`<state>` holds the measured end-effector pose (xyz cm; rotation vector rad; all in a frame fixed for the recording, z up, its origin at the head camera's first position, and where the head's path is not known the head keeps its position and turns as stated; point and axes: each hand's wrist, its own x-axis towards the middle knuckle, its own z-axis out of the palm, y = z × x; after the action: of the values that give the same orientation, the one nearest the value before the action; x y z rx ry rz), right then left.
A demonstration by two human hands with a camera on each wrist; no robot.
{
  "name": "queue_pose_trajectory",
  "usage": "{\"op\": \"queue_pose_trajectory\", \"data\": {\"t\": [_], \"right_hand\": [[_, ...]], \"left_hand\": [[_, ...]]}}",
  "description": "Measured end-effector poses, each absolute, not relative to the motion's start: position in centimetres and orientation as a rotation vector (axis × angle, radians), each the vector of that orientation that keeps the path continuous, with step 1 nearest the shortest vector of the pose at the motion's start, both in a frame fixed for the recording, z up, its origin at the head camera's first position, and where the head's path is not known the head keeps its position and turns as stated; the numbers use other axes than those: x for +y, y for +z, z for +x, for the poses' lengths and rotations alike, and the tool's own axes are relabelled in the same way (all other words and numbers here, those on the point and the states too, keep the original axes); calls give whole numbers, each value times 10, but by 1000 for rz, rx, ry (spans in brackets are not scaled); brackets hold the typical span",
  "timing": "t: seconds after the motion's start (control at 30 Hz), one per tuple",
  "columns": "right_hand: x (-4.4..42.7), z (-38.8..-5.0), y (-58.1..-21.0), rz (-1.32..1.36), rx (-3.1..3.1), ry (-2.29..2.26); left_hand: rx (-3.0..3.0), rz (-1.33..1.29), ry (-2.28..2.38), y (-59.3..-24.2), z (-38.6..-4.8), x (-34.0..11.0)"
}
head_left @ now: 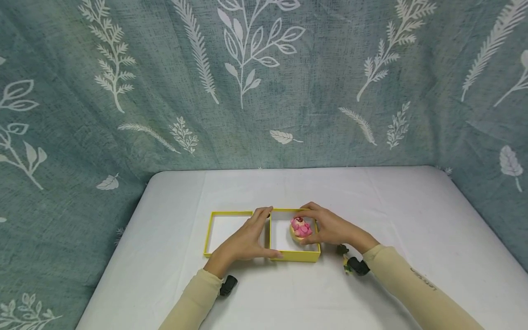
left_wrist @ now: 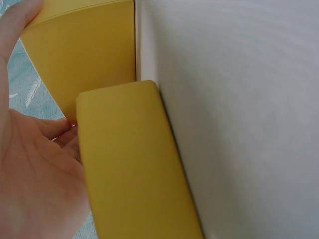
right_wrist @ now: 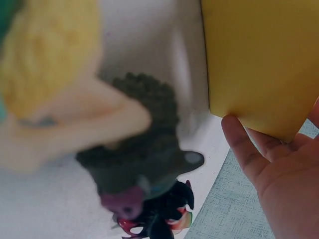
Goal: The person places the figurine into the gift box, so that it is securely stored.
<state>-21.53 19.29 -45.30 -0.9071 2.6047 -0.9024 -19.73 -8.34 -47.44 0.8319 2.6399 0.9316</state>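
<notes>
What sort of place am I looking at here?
Probably an improvised indoor work corner: leaf-print cloth hangs behind and beside a white table holding a yellow box.

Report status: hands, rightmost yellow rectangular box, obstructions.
Left hand grips box; right hand touches it. Pink-topped figurine inside. Possible obstruction: dark grey figurine near right hand.

The arms (head_left: 406, 279) extend forward, left hand (head_left: 245, 240) spread, right hand (head_left: 332, 228) curved.
</notes>
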Motion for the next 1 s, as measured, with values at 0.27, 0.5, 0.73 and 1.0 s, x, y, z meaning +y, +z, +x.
{"op": "queue_pose_trajectory", "data": {"t": [0.27,0.5,0.73,1.0], "right_hand": [[192,-215,-454,-875,2579,-906],[194,-215,-456,-850,2576,-890],[194,-215,-457,-819,2563,-895],[195,-217,-459,-799,2560,-912]], "left_hand": [[2638,832,943,-474,-196,-84],[2637,838,938,-474,-196,-83],[2636,835,945,-475,-195,-83],[2632,835,954,-474,-196,-83]]}}
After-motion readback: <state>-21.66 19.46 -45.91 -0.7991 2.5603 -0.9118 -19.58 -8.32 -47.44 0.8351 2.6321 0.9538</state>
